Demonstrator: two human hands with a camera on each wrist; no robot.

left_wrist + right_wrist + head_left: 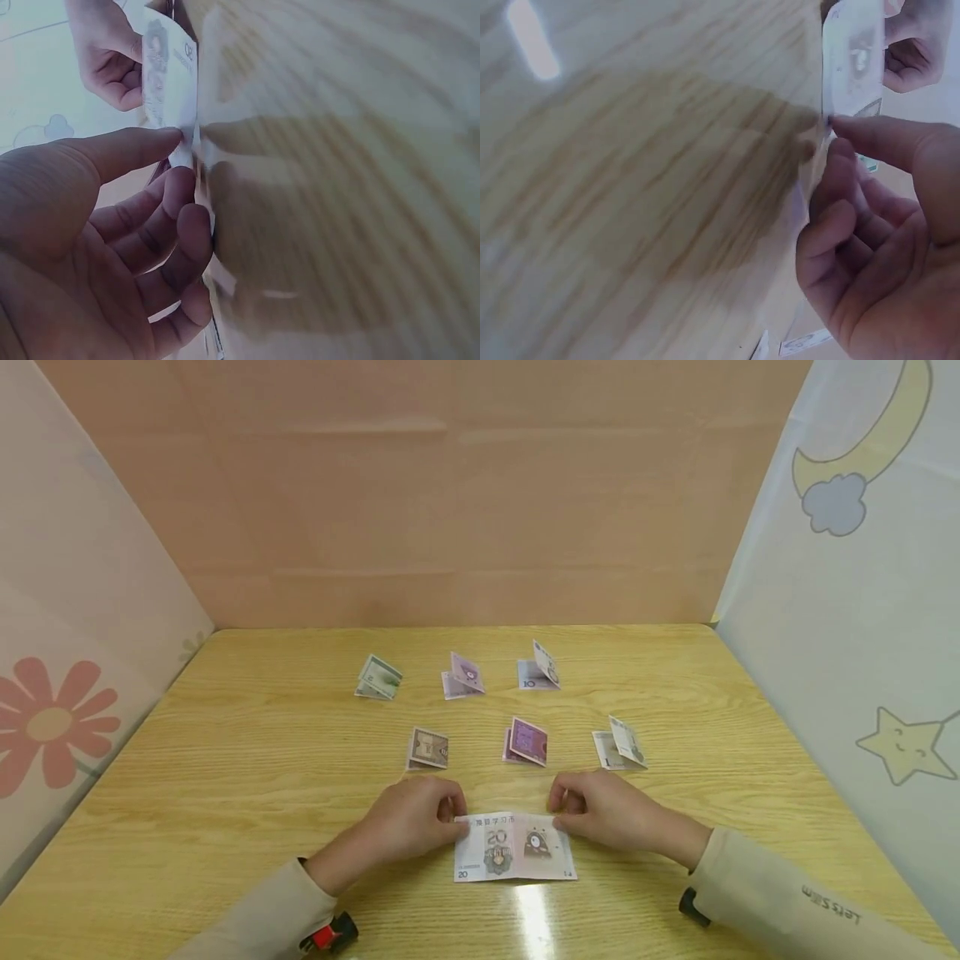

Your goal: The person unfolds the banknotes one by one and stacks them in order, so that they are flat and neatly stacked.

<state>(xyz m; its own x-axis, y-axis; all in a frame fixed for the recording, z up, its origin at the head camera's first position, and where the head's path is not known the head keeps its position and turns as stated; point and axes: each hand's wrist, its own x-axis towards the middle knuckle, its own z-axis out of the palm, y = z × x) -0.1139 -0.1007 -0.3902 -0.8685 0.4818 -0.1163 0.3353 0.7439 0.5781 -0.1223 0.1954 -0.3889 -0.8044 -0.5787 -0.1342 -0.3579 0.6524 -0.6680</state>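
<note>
A pale play banknote (517,868) marked 20 lies opened out near the front of the table, with a faint crease down its middle. My left hand (411,818) pinches its left end near the upper corner. At the right end, my right hand (615,814) pinches it between thumb and fingers. In the left wrist view, the left thumb (142,150) presses on the printed face while the fingers curl behind the edge. The right wrist view shows the right thumb (885,139) on the note's edge, with curled fingers below.
Several folded notes stand half open beyond the hands. The near row has a brown one (430,748), a purple one (529,742) and a grey one (628,745). Behind are green (380,677), lilac (465,677) and blue (536,675) ones. Cloth walls surround the wooden table (225,760).
</note>
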